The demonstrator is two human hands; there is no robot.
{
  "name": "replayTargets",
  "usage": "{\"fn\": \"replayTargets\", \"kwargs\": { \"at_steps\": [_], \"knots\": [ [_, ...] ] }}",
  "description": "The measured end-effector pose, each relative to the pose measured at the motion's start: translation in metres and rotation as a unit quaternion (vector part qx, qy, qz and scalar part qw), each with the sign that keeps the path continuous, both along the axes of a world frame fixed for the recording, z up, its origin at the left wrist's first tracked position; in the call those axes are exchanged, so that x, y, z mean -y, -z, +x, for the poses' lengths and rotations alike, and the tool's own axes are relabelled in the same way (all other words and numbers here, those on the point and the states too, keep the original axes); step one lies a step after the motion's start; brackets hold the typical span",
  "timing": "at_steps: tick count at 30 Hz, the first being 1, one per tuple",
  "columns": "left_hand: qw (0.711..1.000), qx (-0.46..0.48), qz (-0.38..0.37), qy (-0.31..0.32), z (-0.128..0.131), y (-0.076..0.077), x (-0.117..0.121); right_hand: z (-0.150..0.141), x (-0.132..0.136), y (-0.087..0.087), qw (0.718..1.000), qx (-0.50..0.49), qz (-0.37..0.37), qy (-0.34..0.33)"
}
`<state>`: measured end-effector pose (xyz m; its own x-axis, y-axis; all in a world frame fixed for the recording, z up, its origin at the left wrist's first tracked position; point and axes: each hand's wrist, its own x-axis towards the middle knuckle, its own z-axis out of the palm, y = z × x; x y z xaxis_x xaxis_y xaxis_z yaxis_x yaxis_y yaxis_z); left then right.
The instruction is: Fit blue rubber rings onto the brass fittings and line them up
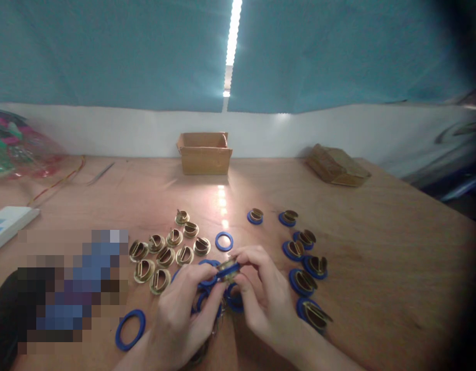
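My left hand (185,304) and my right hand (266,296) meet near the table's front, both closed on one brass fitting (228,270) with a blue ring around it. Thumbs and fingertips pinch it from either side. Beneath and behind the hands lie several loose blue rings (234,298), partly hidden. One blue ring (224,241) lies beyond the hands, another (130,330) by my left forearm. To the left sit several bare brass fittings (165,256) with flaps. On the right stand several brass fittings with blue rings (302,282).
An open cardboard box (206,161) stands at the back of the wooden table (377,257). A second brown box (338,165) is at the back right. At left are a white device (9,224), tweezers-like metal tool (101,173), plastic bags (21,144) and a blurred-out item (83,288).
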<state>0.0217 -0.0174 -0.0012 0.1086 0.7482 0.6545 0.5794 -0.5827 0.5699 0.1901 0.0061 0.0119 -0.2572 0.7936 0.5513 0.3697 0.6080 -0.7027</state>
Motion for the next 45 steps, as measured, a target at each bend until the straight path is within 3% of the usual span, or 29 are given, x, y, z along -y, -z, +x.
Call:
{"fn": "replayTargets", "kwargs": {
  "at_steps": [8, 16, 22, 31, 36, 45],
  "knots": [
    [1.0, -0.001, -0.002, -0.016, -0.002, 0.003, 0.001, 0.0, -0.002, -0.008, 0.999, -0.032, 0.003, -0.004],
    [0.998, 0.011, -0.034, -0.044, -0.006, 0.007, -0.001, 0.001, -0.001, -0.004, 1.0, -0.027, 0.003, -0.003],
    [0.999, 0.015, -0.024, -0.03, -0.003, 0.002, -0.004, 0.0, 0.001, -0.003, 0.999, -0.002, 0.031, 0.023],
    [0.999, 0.021, -0.022, -0.033, 0.0, -0.004, -0.005, -0.001, 0.001, -0.002, 1.0, 0.014, 0.009, 0.012],
    [0.998, 0.021, -0.051, -0.032, 0.0, -0.003, -0.003, 0.0, 0.002, -0.003, 1.0, 0.02, -0.017, -0.009],
    [0.996, 0.005, -0.089, -0.027, 0.003, 0.0, -0.002, -0.003, 0.007, 0.003, 0.99, 0.021, -0.127, -0.049]
  ]
}}
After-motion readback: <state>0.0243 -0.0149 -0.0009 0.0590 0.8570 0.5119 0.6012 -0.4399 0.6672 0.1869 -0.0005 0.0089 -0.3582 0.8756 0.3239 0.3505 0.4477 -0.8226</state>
